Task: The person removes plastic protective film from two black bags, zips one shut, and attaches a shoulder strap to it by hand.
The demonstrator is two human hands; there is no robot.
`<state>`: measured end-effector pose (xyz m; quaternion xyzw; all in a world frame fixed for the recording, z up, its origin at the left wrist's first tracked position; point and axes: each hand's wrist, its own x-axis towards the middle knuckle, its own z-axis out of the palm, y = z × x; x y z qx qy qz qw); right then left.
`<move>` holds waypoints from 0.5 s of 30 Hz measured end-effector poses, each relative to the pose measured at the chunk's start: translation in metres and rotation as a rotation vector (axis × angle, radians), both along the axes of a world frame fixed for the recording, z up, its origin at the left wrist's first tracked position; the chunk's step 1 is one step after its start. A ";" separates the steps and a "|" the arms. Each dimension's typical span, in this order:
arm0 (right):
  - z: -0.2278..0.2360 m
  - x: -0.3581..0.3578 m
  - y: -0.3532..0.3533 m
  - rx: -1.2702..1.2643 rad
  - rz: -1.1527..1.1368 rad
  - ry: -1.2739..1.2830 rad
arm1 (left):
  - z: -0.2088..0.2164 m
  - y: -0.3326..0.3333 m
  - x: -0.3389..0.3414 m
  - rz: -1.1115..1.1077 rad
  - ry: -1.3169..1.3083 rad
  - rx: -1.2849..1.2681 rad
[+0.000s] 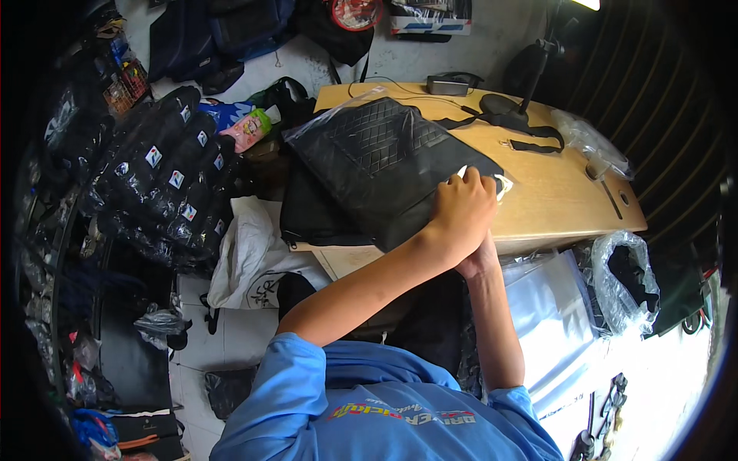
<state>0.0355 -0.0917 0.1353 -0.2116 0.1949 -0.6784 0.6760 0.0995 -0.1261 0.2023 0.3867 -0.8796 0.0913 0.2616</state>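
A flat black bag (384, 192) with a quilted panel lies in a clear plastic bag (338, 127) across the desk's left part. At its right corner my left hand (465, 211) is closed, knuckles up, gripping the bunched plastic. White crumpled material (504, 186) sticks out beside the fingers; I cannot tell if it is part of the plastic. My right hand (478, 260) is beneath the left one, its fingers hidden behind it. Another black zippered case (319, 219) lies under the wrapped bag and overhangs the desk's front left edge.
On the wooden desk (553, 203) are a black strap (538, 146), a lamp base (503, 106), a grey box (447, 84) and a roll of clear tape (596, 169). Stacked plastic-wrapped black goods (173, 169) stand at left. A white cloth bag (250, 246) hangs near the desk. Clear plastic sheets (546, 307) lie at right.
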 end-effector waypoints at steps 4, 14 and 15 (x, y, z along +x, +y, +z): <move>-0.021 0.003 -0.013 -0.076 0.030 -0.056 | -0.008 0.004 0.008 -0.040 -0.125 -0.151; -0.012 0.028 -0.022 -0.223 -0.322 0.808 | 0.002 0.020 0.043 -0.429 -0.087 -0.580; -0.008 0.033 -0.020 -0.299 -0.425 1.004 | 0.002 0.026 0.043 -0.460 -0.070 -0.586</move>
